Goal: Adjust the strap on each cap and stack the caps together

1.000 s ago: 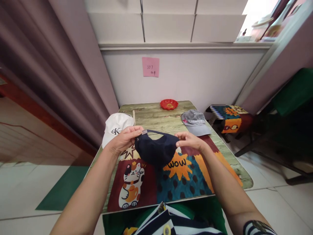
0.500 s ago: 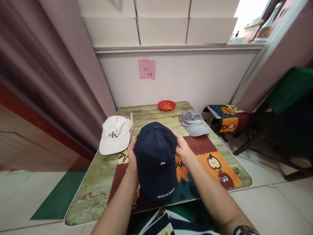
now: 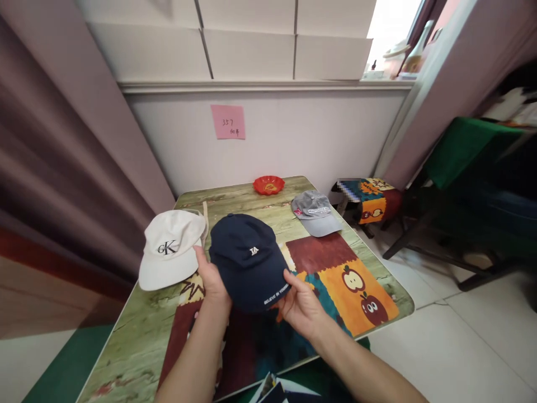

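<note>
A navy baseball cap with small white letters on its front is held in the air over the table, its brim tilted down toward me. My left hand grips the cap's left side, some fingers hidden beneath it. On the brim's right edge, the thumb of my right hand presses from above while the fingers curl underneath. To the left, a white baseball cap rests at the table's edge, close to my left hand. A grey baseball cap lies farther off on the right.
The wood-patterned table carries a colourful placemat with apple pictures. At its back stands a red scalloped dish. A pink note sticks to the wall. Beyond the right edge are a covered stool and a dark chair.
My right hand has slid from the cap's side down to its brim. The navy cap is now tipped, showing more of its front letters. The camera view has turned to the right.
</note>
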